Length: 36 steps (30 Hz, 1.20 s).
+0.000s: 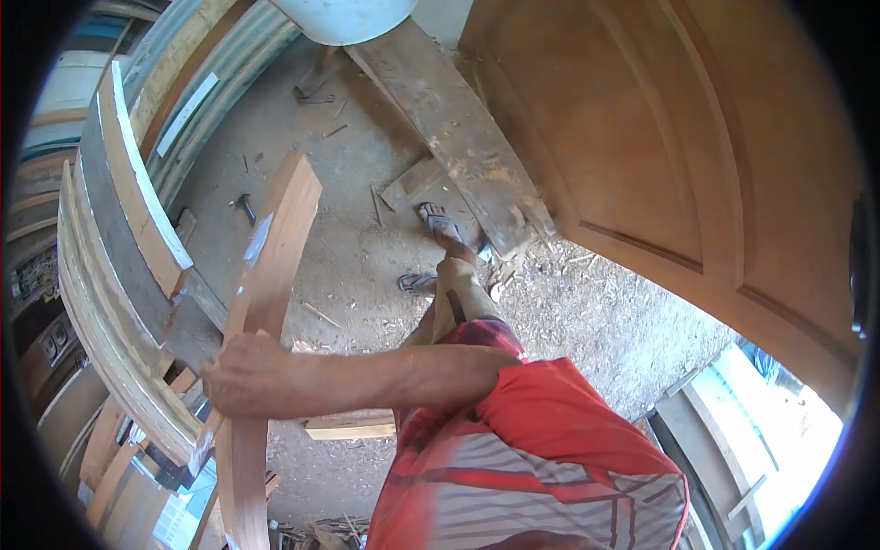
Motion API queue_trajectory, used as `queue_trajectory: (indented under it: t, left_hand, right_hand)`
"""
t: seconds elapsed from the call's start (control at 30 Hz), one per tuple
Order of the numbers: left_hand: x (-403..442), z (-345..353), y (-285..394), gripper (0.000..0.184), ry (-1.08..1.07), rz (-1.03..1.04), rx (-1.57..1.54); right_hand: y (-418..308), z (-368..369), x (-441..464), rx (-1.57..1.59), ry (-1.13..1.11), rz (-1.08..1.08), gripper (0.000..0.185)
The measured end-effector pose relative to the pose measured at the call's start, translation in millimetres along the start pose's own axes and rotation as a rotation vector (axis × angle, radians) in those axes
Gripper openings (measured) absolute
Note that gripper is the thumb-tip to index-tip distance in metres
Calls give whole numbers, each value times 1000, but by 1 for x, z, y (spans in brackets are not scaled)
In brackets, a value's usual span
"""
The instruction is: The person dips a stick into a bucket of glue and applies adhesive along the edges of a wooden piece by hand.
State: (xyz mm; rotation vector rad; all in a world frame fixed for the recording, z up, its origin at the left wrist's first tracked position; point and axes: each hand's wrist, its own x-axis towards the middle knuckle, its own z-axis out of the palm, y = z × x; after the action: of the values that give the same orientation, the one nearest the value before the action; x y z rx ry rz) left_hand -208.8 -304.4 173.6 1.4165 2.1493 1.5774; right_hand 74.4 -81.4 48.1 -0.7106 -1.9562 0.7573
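- The right hand (240, 376) was curled closed over the wooden plank (275, 243) and appeared to grip it; its fingertips were hidden.
- The left hand was not in view, so I cannot tell its state.
- The plank lay directly under the right hand and extended on both sides of it; its long axis ran crosswise to the right forearm (367, 380).
- One plank end was above the ground (353, 206), near the hammer (246, 207), toward the ground's edge along the curved boards (137, 183).
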Motion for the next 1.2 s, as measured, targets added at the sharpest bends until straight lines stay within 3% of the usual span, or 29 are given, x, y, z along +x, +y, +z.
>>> queue_trajectory:
  t: [0.27, 0.37, 0.53, 0.67, 0.77, 0.93, 1.1, 1.2]
  left_hand:
    - [-11, -18, -24, 38, -63, -64, -116]
    - [-16, -23, -43, 37, -79, -110, -178]
    - [-18, -140, -126, 36, -244, -295, -376]
    - [-17, -207, -217, 35, -387, -423, -569]
    - [-14, -155, -214, 49, -386, -446, -500]
    - [13, -45, -166, 37, -281, -312, -440]
    - [36, -64, -227, 37, -366, -364, -393]
    - [35, -27, -150, 41, -355, -265, -421]
  right_hand:
    - [-64, 3, 15, -199, -74, 83, 8]
    - [-61, 18, 16, -252, -121, -12, 6]
    - [-77, -1, 9, -203, -304, 0, 10]
    - [-94, -52, 6, -385, -335, 94, 10]
    - [-82, -83, 1, -491, -175, -13, 8]
    - [-53, -115, 1, -578, -236, 152, 20]
    - [-28, -124, -11, -483, -268, 296, 27]
    - [-33, -147, -16, -400, -23, 226, 33]
